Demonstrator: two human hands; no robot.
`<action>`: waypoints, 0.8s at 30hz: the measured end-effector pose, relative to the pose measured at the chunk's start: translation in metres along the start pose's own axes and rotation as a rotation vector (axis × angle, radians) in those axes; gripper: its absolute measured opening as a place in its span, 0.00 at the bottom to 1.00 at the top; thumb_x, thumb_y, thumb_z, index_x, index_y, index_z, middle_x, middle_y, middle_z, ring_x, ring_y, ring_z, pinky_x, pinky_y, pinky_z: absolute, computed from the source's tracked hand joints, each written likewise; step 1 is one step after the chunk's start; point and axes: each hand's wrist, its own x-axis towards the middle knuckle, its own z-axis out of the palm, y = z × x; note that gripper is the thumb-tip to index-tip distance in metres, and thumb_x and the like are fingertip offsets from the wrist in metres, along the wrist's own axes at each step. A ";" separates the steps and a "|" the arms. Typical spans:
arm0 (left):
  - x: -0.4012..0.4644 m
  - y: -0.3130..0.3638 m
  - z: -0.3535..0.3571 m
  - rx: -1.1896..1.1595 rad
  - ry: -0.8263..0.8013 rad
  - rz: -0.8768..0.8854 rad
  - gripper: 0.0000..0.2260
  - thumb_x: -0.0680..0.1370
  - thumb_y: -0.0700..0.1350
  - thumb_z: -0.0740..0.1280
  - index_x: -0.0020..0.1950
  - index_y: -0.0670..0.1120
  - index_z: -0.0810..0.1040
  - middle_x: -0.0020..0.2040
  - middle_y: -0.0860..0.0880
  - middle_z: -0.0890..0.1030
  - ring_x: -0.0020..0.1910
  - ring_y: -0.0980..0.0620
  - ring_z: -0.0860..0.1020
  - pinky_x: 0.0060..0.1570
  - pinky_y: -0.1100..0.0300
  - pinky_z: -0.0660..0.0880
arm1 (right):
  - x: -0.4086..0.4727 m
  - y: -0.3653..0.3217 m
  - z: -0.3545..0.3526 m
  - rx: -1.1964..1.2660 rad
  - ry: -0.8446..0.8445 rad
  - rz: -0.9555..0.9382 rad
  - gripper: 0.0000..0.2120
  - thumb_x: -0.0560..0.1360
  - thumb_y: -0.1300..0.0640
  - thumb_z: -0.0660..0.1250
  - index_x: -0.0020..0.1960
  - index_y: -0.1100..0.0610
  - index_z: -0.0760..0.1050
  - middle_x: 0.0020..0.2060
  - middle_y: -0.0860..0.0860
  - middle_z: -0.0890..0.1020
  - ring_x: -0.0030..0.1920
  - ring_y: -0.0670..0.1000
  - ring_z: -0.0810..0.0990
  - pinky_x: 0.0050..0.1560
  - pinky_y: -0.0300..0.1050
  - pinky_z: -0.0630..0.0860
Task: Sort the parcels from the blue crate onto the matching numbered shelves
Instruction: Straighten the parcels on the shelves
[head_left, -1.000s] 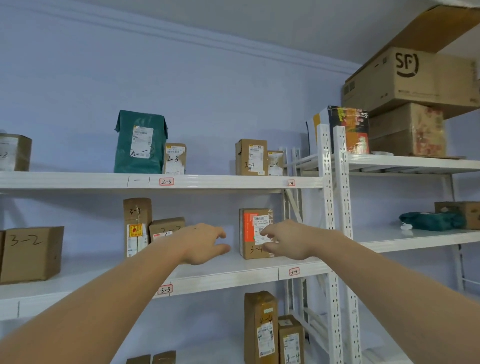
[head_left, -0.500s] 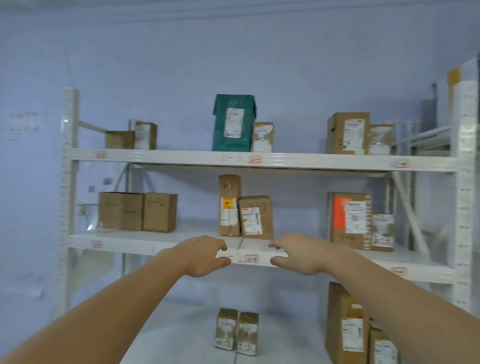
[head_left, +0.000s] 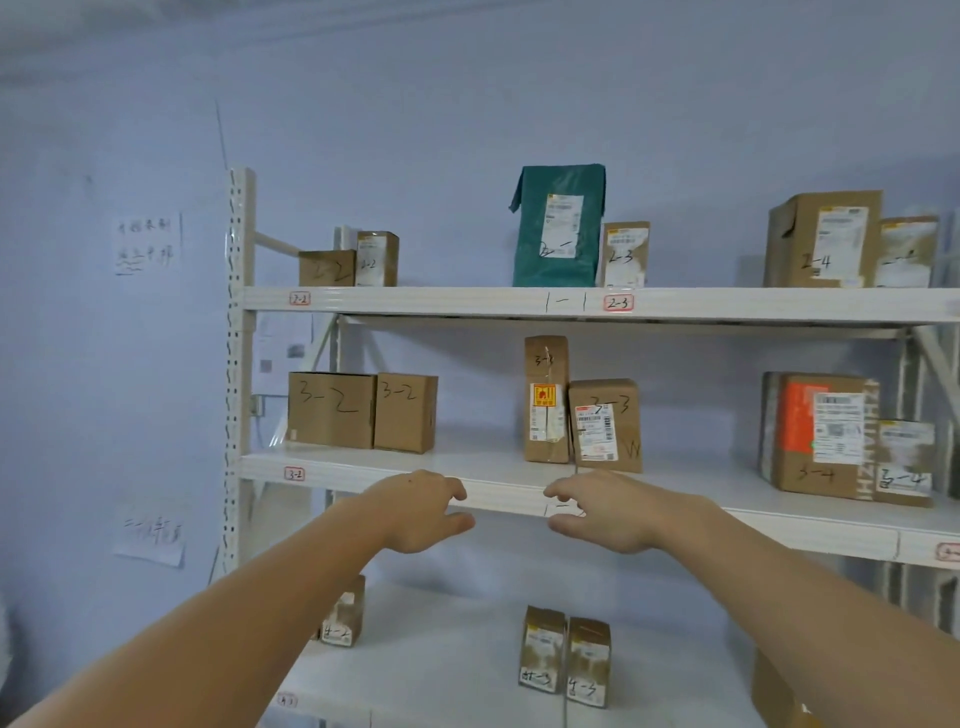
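Your two arms reach up from the bottom of the frame. Your left hand (head_left: 421, 512) is just left of the middle, and your right hand (head_left: 608, 512) is just right of it. Both hands have loose, bent fingers and hold nothing. They hang in front of the edge of the middle shelf (head_left: 498, 496), with a small gap between them.

Low in the frame, on the bottom shelf (head_left: 441, 670), two small boxes marked 4-3 (head_left: 563, 654) stand side by side. One more small box (head_left: 343, 616) peeks out beside your left arm.

On the middle shelf, two plain boxes marked 3-2 (head_left: 358, 410) sit touching at the left. In the center, a tall thin box (head_left: 545, 400) stands up straight, touching a shorter box marked 3-3 (head_left: 605, 426). At the right, a box with an orange patch (head_left: 821, 436) stands just beside a small box marked 3-4 (head_left: 904, 465).

On the top shelf (head_left: 415, 302), two boxes marked 2-2 (head_left: 350, 262) are at the left. A green bag (head_left: 558, 228) stands in the middle, next to a small box marked 2-3 (head_left: 625, 255). A box marked 2-4 (head_left: 823, 241) is at the upper right. The blue crate is out of view.

Farthest back, paper notes (head_left: 148, 244) stick to the wall (head_left: 104, 364) on the left.
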 end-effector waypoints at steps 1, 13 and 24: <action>0.002 -0.003 0.000 0.009 0.000 0.008 0.26 0.84 0.63 0.58 0.79 0.53 0.66 0.77 0.50 0.71 0.74 0.47 0.70 0.74 0.48 0.67 | 0.002 -0.001 0.001 0.005 -0.002 0.007 0.28 0.83 0.39 0.58 0.79 0.49 0.64 0.75 0.49 0.73 0.71 0.51 0.73 0.71 0.49 0.70; 0.053 0.069 0.019 -0.005 0.009 0.242 0.25 0.83 0.63 0.58 0.78 0.55 0.67 0.77 0.52 0.71 0.73 0.49 0.71 0.73 0.51 0.68 | -0.074 0.056 0.006 -0.003 0.002 0.261 0.26 0.83 0.40 0.58 0.77 0.51 0.68 0.73 0.51 0.75 0.70 0.54 0.73 0.71 0.52 0.70; 0.070 0.221 0.020 -0.055 0.014 0.408 0.25 0.83 0.63 0.58 0.78 0.54 0.68 0.77 0.51 0.72 0.72 0.49 0.72 0.71 0.50 0.70 | -0.212 0.161 -0.003 -0.024 -0.021 0.477 0.28 0.83 0.40 0.58 0.78 0.51 0.67 0.75 0.50 0.72 0.73 0.53 0.71 0.72 0.50 0.68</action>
